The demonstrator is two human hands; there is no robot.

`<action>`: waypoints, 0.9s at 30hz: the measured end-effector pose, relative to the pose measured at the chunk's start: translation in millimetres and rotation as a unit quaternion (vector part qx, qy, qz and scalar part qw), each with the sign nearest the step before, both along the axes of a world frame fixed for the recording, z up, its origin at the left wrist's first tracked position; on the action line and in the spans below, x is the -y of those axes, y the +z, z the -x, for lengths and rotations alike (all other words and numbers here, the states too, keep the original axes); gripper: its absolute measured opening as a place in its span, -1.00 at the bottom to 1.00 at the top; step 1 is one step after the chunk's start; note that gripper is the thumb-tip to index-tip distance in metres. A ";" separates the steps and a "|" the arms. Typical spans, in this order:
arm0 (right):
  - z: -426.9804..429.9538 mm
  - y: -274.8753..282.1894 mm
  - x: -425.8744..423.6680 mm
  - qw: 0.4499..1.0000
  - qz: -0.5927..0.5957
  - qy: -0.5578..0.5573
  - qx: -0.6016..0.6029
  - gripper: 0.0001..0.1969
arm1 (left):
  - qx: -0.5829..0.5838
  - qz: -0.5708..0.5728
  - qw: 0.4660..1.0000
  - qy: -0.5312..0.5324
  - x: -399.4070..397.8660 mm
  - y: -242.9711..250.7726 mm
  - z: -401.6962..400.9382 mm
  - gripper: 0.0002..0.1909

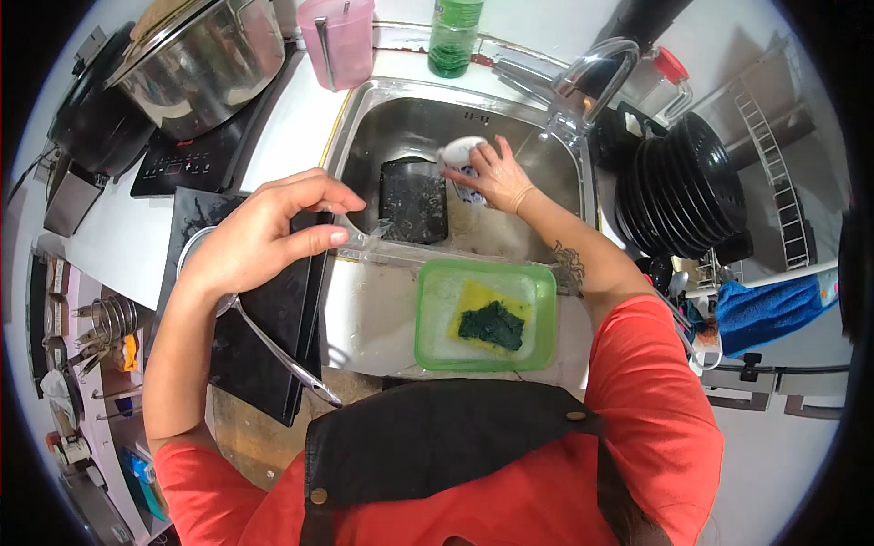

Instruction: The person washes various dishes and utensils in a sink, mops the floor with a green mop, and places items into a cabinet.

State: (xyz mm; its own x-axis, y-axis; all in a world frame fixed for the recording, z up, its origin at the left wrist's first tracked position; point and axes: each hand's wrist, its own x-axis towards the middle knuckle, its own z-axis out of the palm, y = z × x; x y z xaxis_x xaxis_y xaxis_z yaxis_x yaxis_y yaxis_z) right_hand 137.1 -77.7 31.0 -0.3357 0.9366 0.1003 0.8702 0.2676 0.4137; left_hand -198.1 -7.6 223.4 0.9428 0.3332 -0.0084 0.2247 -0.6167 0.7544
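My right hand [500,174] grips a white cup with a blue pattern [459,158], holding it tilted over the stainless steel sink [403,112]. Below and to the left of the cup, a wet black rectangular dish [414,217] lies on the sink floor. My left hand [273,228] hovers by the sink's left rim, thumb and fingers apart, with nothing seen between them. Under that forearm, a round-headed metal utensil with a long handle [283,358] rests on black trays [249,334]. A green plastic tray [427,321] in front of the sink holds a yellow sponge [474,295] and a dark green scouring pad [493,325].
A chrome faucet [570,89] rises at the sink's back right, beside stacked black plates [672,184]. Behind the sink stand a pink pitcher [336,48] and a green bottle [453,41]. A large steel pot [205,72] sits on an induction cooktop [188,164] to the left.
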 end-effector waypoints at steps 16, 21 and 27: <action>-42.2 50.2 -109.3 0.175 -0.126 -0.286 -0.934 -0.50 | 0.064 0.015 0.998 -0.012 31.6 3.9 15.0 -0.68; -48.3 53.6 -128.3 0.145 -0.100 -0.279 -0.944 -0.51 | 0.083 0.008 0.996 -0.013 50.8 5.0 43.8 -0.69; -57.4 57.6 -134.9 0.207 -0.071 -0.249 -0.943 -0.43 | 0.133 0.022 0.990 0.031 62.3 -9.8 73.4 -0.61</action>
State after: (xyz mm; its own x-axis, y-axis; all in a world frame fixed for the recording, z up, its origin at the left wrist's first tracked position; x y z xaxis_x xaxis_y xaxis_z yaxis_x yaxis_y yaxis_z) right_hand 194.5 57.2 88.5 0.5608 0.7504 -0.3500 -0.5771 0.0512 -0.8151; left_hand -271.5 -70.0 213.6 0.8913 0.3958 0.2213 0.0513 -0.5729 0.8180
